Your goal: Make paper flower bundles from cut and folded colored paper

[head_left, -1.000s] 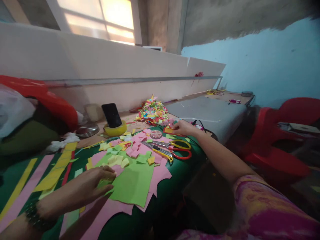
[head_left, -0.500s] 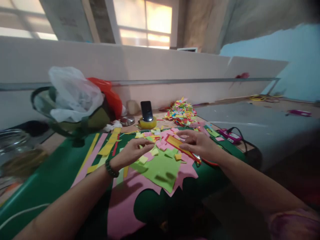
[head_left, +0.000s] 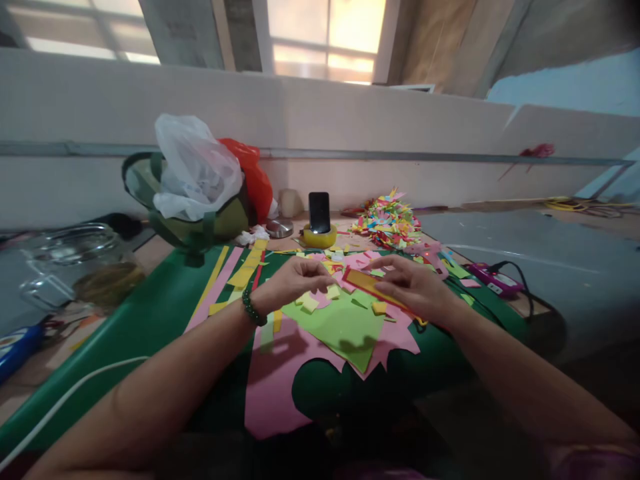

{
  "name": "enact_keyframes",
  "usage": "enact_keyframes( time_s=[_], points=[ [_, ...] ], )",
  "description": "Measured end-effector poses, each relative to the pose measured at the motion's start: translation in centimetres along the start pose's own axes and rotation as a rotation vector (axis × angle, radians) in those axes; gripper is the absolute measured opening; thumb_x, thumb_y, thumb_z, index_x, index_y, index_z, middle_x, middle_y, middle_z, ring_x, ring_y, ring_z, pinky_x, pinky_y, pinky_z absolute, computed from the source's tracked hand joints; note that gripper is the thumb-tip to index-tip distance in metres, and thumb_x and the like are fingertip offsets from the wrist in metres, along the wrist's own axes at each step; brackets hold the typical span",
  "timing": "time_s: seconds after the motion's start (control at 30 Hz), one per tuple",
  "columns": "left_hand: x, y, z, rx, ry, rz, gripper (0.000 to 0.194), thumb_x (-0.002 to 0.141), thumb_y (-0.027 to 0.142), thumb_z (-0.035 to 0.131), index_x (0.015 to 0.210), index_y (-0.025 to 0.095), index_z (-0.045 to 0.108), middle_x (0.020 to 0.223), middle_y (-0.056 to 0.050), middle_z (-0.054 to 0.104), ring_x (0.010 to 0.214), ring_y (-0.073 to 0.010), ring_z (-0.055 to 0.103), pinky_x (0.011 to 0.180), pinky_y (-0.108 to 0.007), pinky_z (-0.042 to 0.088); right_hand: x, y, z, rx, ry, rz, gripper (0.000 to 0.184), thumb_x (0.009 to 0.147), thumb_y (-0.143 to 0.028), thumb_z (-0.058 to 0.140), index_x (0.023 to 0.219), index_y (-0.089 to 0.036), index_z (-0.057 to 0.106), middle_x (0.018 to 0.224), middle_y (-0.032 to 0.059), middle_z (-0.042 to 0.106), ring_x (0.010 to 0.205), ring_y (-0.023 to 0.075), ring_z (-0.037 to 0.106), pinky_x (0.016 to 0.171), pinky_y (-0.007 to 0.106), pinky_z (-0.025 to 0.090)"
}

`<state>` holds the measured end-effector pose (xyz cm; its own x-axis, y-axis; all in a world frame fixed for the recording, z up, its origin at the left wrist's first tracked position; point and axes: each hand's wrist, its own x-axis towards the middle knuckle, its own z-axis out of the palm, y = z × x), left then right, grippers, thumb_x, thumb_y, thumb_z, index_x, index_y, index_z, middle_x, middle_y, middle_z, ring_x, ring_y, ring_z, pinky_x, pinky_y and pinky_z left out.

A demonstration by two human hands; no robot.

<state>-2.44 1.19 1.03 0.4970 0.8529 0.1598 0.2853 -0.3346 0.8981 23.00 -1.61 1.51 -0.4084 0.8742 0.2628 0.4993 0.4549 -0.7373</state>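
– Fingers first: what was the right hand (head_left: 423, 288) doing with them?

– They were closed on a red-and-yellow strip (head_left: 373, 285), its free end slanting away toward the left hand (head_left: 300, 279).

– And did the left fingers hold anything?

– I couldn't tell. They were curled, thumb and fingertips drawn narrow near the strip's end, but anything pinched there was too small to make out. A dark beaded bracelet (head_left: 253, 308) circled that wrist.

– Where exactly was the strip?

– Over the papers, between the two hands. Below lay a light green sheet (head_left: 345, 327) with small yellow pieces (head_left: 309, 304) on it. That sheet overlapped a pink sheet (head_left: 275, 380) with a curved cut-out, and both lay on a dark green cover (head_left: 170, 307).

– What stood beyond?

– A phone (head_left: 319, 212), propped in a roll of yellow tape (head_left: 320, 237). Right of it was a heap of coloured snippets (head_left: 387, 220), and farther right a purple device (head_left: 495, 280) with a dark cord.
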Motion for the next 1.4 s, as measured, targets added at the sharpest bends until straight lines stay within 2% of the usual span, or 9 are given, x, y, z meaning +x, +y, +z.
enact_keyframes(
  time_s=[0.13, 0.2, 0.27, 0.4, 0.67, 0.87, 0.97, 1.13, 1.4],
  points=[
    [0.2, -0.7, -1.4, 0.489, 0.047, 0.104, 0.014, 0.078, 0.025, 0.06, 0.074, 0.016, 0.069, 0.076, -0.004, 0.072, 0.073, -0.0169, 0.063, 0.069, -0.028, 0.048, 0.2, 0.2, -0.1, 0.001, -0.027, 0.061, 0.035, 0.085, -0.041, 0.052, 0.108, -0.015, 0.054, 0.049, -0.0103, 0.033, 0.045, 0.0094, 0.029, 0.046, 0.024, 0.02],
    [0.3, -1.3, -1.7, 0.751, -0.033, 0.133, 0.015, 0.076, 0.015, 0.058, 0.077, 0.018, 0.073, 0.088, -0.006, 0.075, 0.085, -0.0204, 0.066, 0.08, -0.032, 0.048, 0.7, 0.3, 1.3, 0.004, -0.089, 0.08, 0.031, 0.085, -0.035, 0.05, 0.108, -0.015, 0.053, 0.051, -0.0102, 0.035, 0.046, 0.0093, 0.029, 0.047, 0.024, 0.021],
    [0.3, -1.9, -1.6, 0.877, -0.145, 0.131, 0.021, 0.074, 0.011, 0.056, 0.081, 0.019, 0.074, 0.096, -0.006, 0.076, 0.091, -0.0213, 0.067, 0.087, -0.033, 0.046, 1.4, 0.4, 3.0, 0.015, -0.135, 0.097, 0.027, 0.085, -0.03, 0.05, 0.107, -0.015, 0.051, 0.053, -0.0093, 0.041, 0.048, 0.0095, 0.033, 0.048, 0.023, 0.024],
    [0.3, -2.7, -0.8, 0.94, -0.279, 0.113, 0.022, 0.075, 0.012, 0.054, 0.075, 0.021, 0.074, 0.088, -0.005, 0.076, 0.085, -0.0194, 0.067, 0.087, -0.032, 0.044, 2.6, 1.1, 5.4, -0.01, -0.154, 0.137, 0.018, 0.083, -0.022, 0.052, 0.1, -0.016, 0.053, 0.054, -0.009, 0.044, 0.051, 0.0096, 0.037, 0.051, 0.023, 0.026],
    [0.1, -2.8, -0.4, 0.931, -0.327, 0.123, 0.021, 0.074, 0.012, 0.051, 0.067, 0.02, 0.07, 0.075, -0.006, 0.073, 0.074, -0.0187, 0.063, 0.074, -0.029, 0.043, 2.3, 2.4, 7.0, -0.076, -0.099, 0.181, 0.011, 0.084, -0.019, 0.051, 0.095, -0.018, 0.051, 0.057, -0.006, 0.054, 0.055, 0.0116, 0.047, 0.054, 0.022, 0.03],
    [-0.2, -1.3, -0.4, 1.022, -0.329, 0.01, 0.026, 0.075, 0.011, 0.052, 0.094, 0.019, 0.069, 0.078, -0.006, 0.071, 0.073, -0.0196, 0.062, 0.062, -0.027, 0.04, 2.7, 3.0, 7.2, -0.097, -0.144, 0.201, 0.014, 0.084, -0.017, 0.053, 0.097, -0.018, 0.052, 0.06, -0.0033, 0.059, 0.057, 0.0133, 0.051, 0.054, 0.023, 0.032],
    [-0.2, -0.9, -0.3, 1.036, -0.353, -0.022, 0.038, 0.073, 0.007, 0.053, 0.106, 0.02, 0.067, 0.083, -0.007, 0.072, 0.079, -0.0225, 0.064, 0.066, -0.029, 0.042, 3.0, 3.2, 7.3, -0.109, -0.164, 0.2, 0.014, 0.084, -0.017, 0.053, 0.097, -0.018, 0.053, 0.06, -0.0026, 0.06, 0.057, 0.0133, 0.051, 0.055, 0.023, 0.032],
    [-0.1, -1.3, 0.0, 1.06, -0.397, 0.008, 0.051, 0.069, -0.001, 0.049, 0.11, 0.022, 0.069, 0.095, -0.008, 0.072, 0.093, -0.0248, 0.064, 0.08, -0.035, 0.044, 3.0, 3.2, 7.5, -0.124, -0.169, 0.193, 0.014, 0.084, -0.017, 0.053, 0.098, -0.017, 0.053, 0.065, -0.0005, 0.064, 0.06, 0.014, 0.055, 0.056, 0.023, 0.032],
    [-0.1, -1.4, 0.4, 1.09, -0.404, 0.04, 0.054, 0.067, -0.001, 0.047, 0.11, 0.024, 0.07, 0.094, -0.008, 0.069, 0.09, -0.0232, 0.062, 0.08, -0.036, 0.043, 3.1, 3.4, 7.6, -0.155, -0.191, 0.172, 0.016, 0.086, -0.021, 0.054, 0.101, -0.017, 0.053, 0.068, 0.0009, 0.065, 0.062, 0.0146, 0.056, 0.056, 0.023, 0.033]
  ],
)
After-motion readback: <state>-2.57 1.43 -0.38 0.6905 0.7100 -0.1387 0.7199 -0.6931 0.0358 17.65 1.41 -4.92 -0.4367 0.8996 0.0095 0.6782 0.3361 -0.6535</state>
